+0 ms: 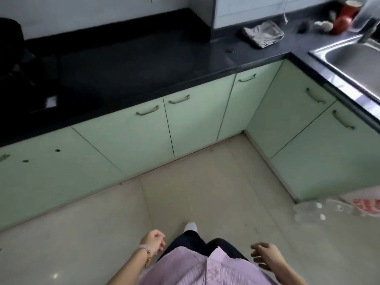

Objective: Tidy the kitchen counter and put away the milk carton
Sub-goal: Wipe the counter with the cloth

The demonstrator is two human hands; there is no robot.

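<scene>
Two hands are seen low in the head view, both empty: the left hand [154, 241] hangs with its fingers loosely curled, and the right hand [265, 254] is held with its fingers loosely spread, nothing gripped in either. A floor of pale tiles [205, 192] lies between the person and the L-shaped black counter [144, 64], so the counter is well apart from both hands, ahead and above them.

No milk carton can be made out for certain. A crumpled grey cloth [263, 33] lies on the counter near the inner corner, up and to the right of the hands. Further right, beside the steel sink [353, 56], a red container [345, 15] and some small blurred items are seen; whether the carton is among them cannot be told. A white package with red print [366, 204] is partly seen at the right edge, at floor level beside clear plastic bottles [320, 210]; its nature is unclear too.

Since everything left on the counter lies toward the right, the right hand is judged the nearer one, and a step forward and rightward toward the sink corner is probably called for first. The cloth's long axis runs roughly along the counter's back wall.
</scene>
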